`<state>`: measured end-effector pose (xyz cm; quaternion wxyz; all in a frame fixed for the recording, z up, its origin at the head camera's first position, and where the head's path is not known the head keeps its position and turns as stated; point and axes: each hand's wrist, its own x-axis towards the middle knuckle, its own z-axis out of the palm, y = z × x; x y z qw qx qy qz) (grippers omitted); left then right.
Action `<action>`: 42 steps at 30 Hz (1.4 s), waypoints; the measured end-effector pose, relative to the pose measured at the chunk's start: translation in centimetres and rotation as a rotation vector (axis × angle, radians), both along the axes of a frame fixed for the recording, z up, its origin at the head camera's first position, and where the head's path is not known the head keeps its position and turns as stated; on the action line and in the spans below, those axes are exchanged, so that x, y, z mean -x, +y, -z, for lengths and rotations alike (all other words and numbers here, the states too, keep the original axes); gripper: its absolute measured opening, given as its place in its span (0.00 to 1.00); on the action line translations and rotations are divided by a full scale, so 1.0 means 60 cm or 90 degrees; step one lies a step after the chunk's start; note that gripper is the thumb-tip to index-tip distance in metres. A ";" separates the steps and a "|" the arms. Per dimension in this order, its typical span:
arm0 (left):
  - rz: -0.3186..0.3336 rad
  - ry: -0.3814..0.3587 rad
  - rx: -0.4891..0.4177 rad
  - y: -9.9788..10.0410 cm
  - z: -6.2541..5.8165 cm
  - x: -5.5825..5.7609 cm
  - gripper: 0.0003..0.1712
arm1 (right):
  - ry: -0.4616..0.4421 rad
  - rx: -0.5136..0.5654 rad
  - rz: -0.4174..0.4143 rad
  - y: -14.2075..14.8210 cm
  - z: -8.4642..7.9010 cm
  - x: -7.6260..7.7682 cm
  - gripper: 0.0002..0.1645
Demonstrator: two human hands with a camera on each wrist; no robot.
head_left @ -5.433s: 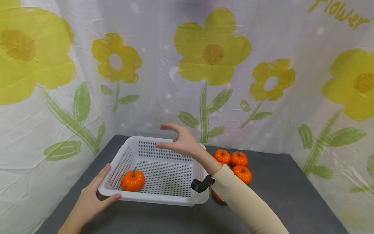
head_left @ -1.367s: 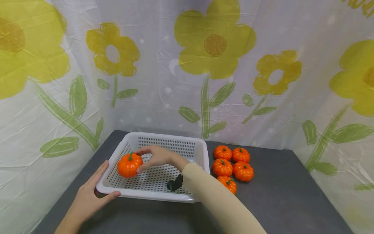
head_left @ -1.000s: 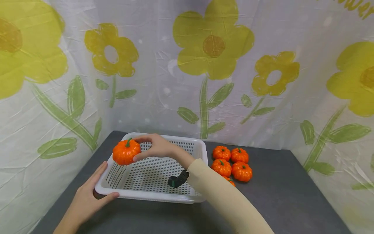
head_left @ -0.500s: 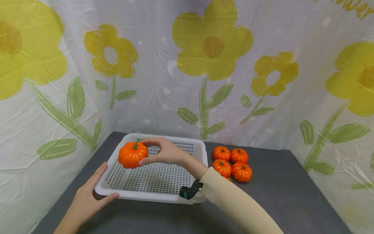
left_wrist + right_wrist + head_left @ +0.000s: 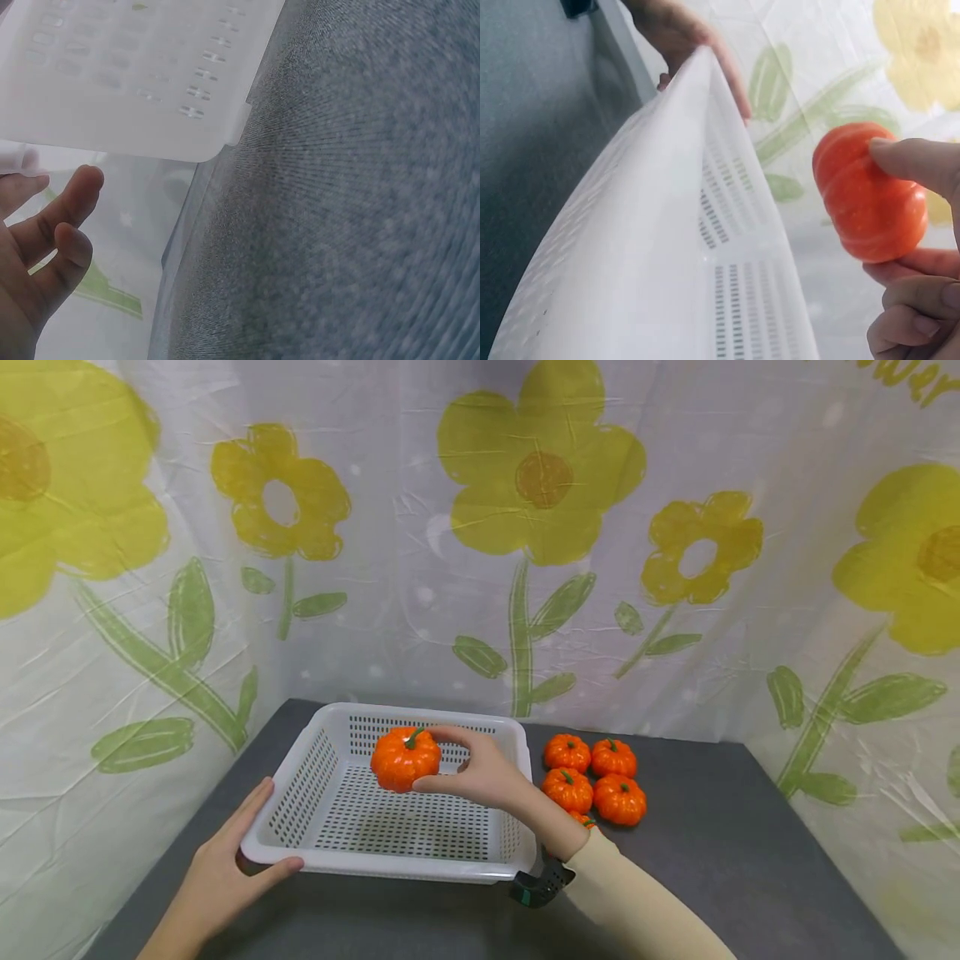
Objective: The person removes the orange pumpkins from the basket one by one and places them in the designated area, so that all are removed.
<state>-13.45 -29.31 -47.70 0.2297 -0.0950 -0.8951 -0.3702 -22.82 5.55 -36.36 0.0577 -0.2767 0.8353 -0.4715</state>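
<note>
In the head view my right hand (image 5: 483, 772) pinches a small orange pumpkin (image 5: 405, 762) with a green stem between thumb and fingers. The pumpkin is held up over the middle of a white perforated plastic basket (image 5: 390, 867). From the right wrist, the thumb presses one side of the pumpkin (image 5: 866, 195) and fingers support the other. My left hand (image 5: 225, 860) holds the basket's near left corner, thumb along the front rim and fingers along the left side. The left wrist view shows some fingers of that left hand (image 5: 52, 240) loosely bent beside the basket wall (image 5: 112, 112).
Several more orange pumpkins (image 5: 620, 799) sit grouped on the dark grey table (image 5: 720, 860) just right of the basket, one partly hidden behind the right wrist. A white curtain (image 5: 405, 610) printed with yellow flowers surrounds the table at the back and sides.
My right hand took hold of the pumpkin in the basket's left part, lifted it, then carried it rightward over the basket's middle. The left hand stayed at the corner.
</note>
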 end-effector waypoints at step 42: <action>-0.008 -0.005 0.006 0.001 0.000 0.000 0.68 | -0.020 0.011 0.290 0.247 0.053 -0.084 0.47</action>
